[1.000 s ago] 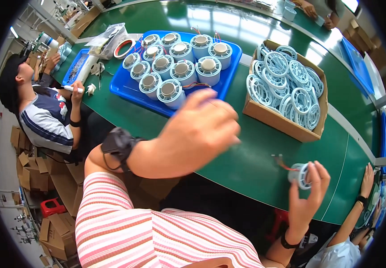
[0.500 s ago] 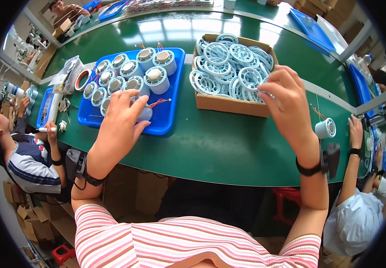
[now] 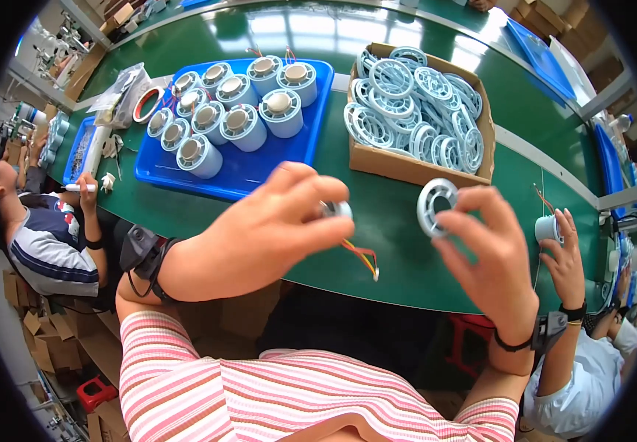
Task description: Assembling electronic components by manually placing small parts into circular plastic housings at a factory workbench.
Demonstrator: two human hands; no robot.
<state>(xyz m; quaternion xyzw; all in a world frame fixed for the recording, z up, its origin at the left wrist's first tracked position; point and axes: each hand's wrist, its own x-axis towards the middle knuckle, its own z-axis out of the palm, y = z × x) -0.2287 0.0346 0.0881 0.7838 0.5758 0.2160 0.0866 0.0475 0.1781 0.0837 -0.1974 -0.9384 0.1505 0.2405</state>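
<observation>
My left hand (image 3: 274,221) is closed round a small pale-blue cylinder (image 3: 339,209), mostly hidden by the fingers; red and yellow wires (image 3: 362,256) with a white plug dangle from it. Between the thumb and fingers of my right hand (image 3: 484,250) stands a pale-blue slotted plastic ring (image 3: 429,210), tilted up and apart from the cylinder. Behind my left hand lies a blue tray (image 3: 311,121) bearing several pale-blue cylinders (image 3: 242,127) with round tops, some with wires. Beyond my right hand, a cardboard box (image 3: 414,165) is heaped with rings (image 3: 393,78) of the same kind.
At the right, a co-worker's hand (image 3: 565,258) touches another wired cylinder (image 3: 546,228) on the green table (image 3: 399,258). A person (image 3: 49,236) holding a white pen-like tool sits at the left. A tape roll (image 3: 148,104) and a plastic bag (image 3: 121,96) lie left of the tray.
My left hand has lifted a wired cylinder off the tray and come right. My right hand has drawn a ring from the box toward me. The co-worker's hand has reached the cylinder at right.
</observation>
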